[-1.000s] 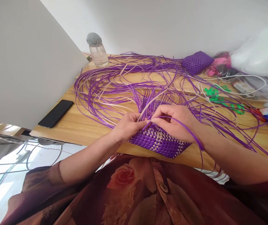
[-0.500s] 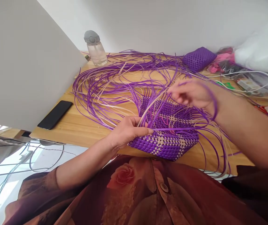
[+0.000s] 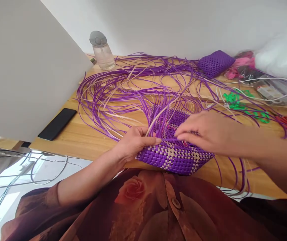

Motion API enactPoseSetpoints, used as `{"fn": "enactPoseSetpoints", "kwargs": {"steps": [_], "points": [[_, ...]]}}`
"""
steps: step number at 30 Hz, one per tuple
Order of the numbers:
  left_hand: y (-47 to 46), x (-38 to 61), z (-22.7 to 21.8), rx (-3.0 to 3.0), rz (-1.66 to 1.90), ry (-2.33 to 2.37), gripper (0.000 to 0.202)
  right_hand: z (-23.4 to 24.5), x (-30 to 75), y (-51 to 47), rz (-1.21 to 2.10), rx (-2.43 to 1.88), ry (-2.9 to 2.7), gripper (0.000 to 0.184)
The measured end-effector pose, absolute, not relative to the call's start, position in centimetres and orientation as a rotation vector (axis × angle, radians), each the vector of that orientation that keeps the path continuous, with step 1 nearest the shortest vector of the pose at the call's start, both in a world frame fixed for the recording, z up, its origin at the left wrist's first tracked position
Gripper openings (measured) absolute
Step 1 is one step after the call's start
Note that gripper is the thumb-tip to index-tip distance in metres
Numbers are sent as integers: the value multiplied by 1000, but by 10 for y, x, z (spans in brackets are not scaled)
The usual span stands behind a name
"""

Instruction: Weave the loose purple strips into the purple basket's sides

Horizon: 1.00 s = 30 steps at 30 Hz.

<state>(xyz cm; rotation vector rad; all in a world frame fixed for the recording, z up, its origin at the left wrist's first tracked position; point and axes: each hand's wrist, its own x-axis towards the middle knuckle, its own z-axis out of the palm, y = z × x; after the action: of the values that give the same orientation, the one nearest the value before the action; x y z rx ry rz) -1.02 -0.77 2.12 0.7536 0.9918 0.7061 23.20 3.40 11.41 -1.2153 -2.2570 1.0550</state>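
A half-woven purple and beige basket [image 3: 176,157] rests at the table's front edge, long loose strips [image 3: 100,97] fanning out from its rim to the left and back. My left hand [image 3: 138,142] is closed on the basket's near left rim, thumb on top beside several upright strips. Over the basket's opening, my right hand [image 3: 196,130] has its thumb and fingertips pinched at a purple strip [image 3: 170,139] that runs along the near rim from the left thumb. The fingers partly hide the basket's right side.
A water bottle [image 3: 102,52] stands at the back left, and a black phone [image 3: 57,124] lies at the left edge. Toward the back right are a purple woven piece [image 3: 216,63], green bits [image 3: 233,100], a white cable [image 3: 264,79] and white stuffing [image 3: 281,50].
My right hand has come down and toward me, from above the basket's far side to its near rim. My left hand keeps its grip on the rim.
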Motion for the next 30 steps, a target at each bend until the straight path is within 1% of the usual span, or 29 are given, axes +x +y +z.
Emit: {"fn": "enactPoseSetpoints", "kwargs": {"steps": [2,6,9,11,15,19,22,25,28,30], "points": [[-8,-11,20,775,715,986,27,109,221,8,1051,-1193,-2306,20],[-8,-12,19,795,727,931,28,116,211,-13,1102,-1057,-2396,11],[-9,-12,22,829,725,915,29,111,203,-10,1346,-836,-2234,6],[-11,-12,23,864,731,929,29,101,198,-4,1543,-832,-2077,3],[-13,-11,24,912,744,947,28,81,193,7,1713,-1205,-1797,19],[-14,-11,23,951,732,975,28,75,193,10,1823,-1351,-1583,34],[-16,-10,23,944,725,977,29,75,192,9,1864,-1419,-1500,38],[-16,-9,24,979,725,988,30,76,188,11,1877,-1429,-1530,37],[-16,-9,26,1049,740,1000,27,81,182,13,1803,-1404,-1692,26],[-15,-8,26,1072,752,1000,24,87,178,12,1612,-1382,-1918,19]]}}
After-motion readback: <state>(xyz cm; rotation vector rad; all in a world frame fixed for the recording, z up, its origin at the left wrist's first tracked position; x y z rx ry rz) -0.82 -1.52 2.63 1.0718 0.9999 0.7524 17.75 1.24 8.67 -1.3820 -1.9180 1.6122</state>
